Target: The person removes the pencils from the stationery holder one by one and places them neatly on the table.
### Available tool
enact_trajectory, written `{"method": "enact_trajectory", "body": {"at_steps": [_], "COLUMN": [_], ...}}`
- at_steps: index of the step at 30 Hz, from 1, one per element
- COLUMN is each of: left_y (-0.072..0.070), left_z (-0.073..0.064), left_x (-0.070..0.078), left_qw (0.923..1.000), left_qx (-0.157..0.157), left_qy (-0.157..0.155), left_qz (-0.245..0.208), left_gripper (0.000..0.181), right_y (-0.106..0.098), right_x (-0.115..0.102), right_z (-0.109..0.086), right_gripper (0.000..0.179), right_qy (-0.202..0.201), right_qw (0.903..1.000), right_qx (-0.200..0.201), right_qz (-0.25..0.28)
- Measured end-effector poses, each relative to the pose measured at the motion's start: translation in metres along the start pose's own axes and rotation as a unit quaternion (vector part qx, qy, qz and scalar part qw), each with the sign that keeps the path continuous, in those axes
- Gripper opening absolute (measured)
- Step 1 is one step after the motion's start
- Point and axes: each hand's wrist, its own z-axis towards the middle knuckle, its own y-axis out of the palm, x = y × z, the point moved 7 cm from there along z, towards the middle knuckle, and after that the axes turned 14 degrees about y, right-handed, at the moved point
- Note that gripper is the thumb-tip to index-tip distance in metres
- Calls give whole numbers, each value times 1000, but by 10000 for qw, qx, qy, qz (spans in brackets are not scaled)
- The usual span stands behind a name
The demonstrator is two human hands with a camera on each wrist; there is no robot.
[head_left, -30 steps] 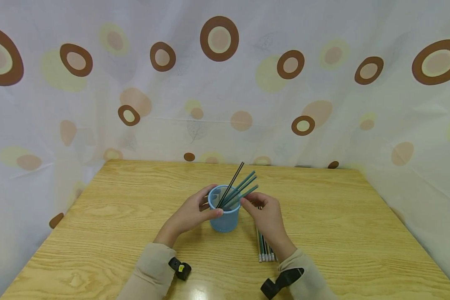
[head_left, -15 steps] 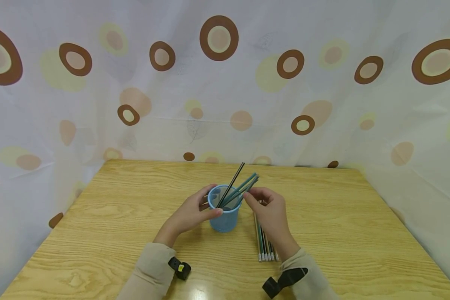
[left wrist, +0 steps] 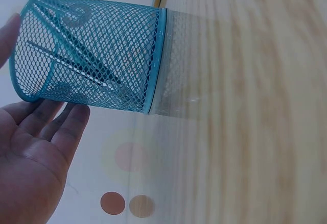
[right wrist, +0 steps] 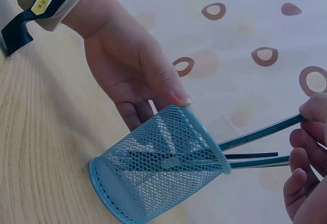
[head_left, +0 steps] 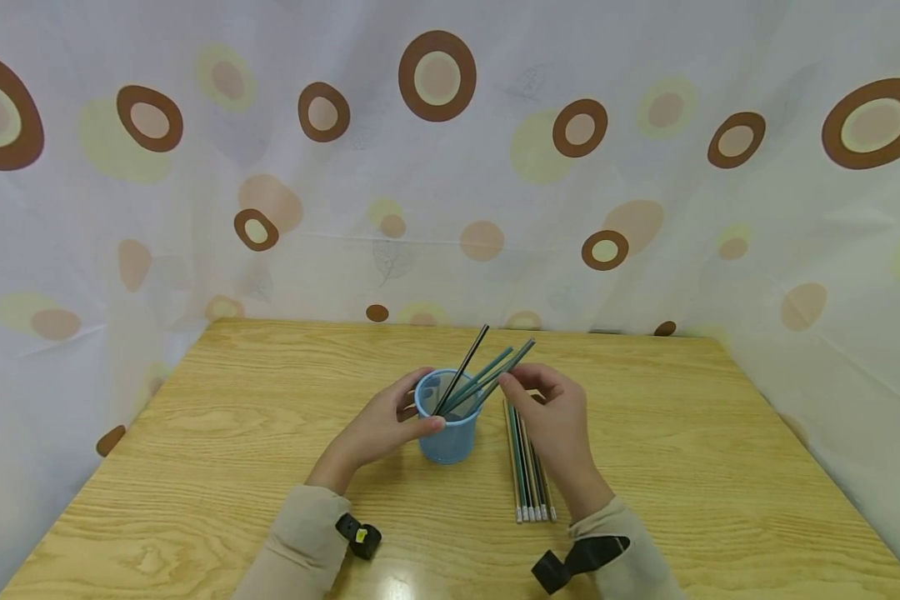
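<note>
A light blue mesh pencil cup [head_left: 448,442] stands upright on the table, with several pencils leaning to the right inside it. My left hand [head_left: 378,427] holds the cup from its left side, thumb at the rim and fingers behind the wall. My right hand [head_left: 557,425] pinches the upper part of a dark teal pencil [right wrist: 260,133] between thumb and fingertips; its lower end is still within the cup. A dark striped pencil [head_left: 467,360] and other teal pencils lean beside it. Right of the cup, a row of pencils [head_left: 528,479] lies side by side, partly hidden by my right hand.
The wooden table [head_left: 217,433] runs back to a pale patterned curtain [head_left: 450,183] that also closes both sides. Black straps with small cameras sit on both sleeves, the left one [head_left: 360,536] near the table's front.
My right hand has moved right and slightly upward, drawing the pinched pencil's upper end the same way. More of the lying pencils shows now. The left hand and cup stay put.
</note>
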Motion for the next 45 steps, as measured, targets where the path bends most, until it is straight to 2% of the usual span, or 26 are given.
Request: {"method": "enact_trajectory", "body": {"at_steps": [10,22,31,37,45], "left_y": [0,0,0,-1,0], "left_z": [-1,0,0,-1,-1], "left_x": [1,1,2,2,0], "left_qw": [10000,9999,10000,10000,10000], "left_qx": [8,-38,-18,24,-11], "left_qy": [-8,96,88,47,38], "left_qz": [38,-67,-13,-26,-33], "left_gripper": [82,81,82,82,83], "right_y": [-9,-19,-26,-30,-32], "right_x": [-13,-26,-34,-31,-14], "right_z": [-1,-4,-5,-3,6], "right_gripper": [21,18,17,20,25], "right_qy": [-189,-415,-486,-362,-5], "right_qw": [9993,9960,9941,9961,9989], "right_qx": [149,144,177,203,228], "right_qz": [275,774,957,784,407]}}
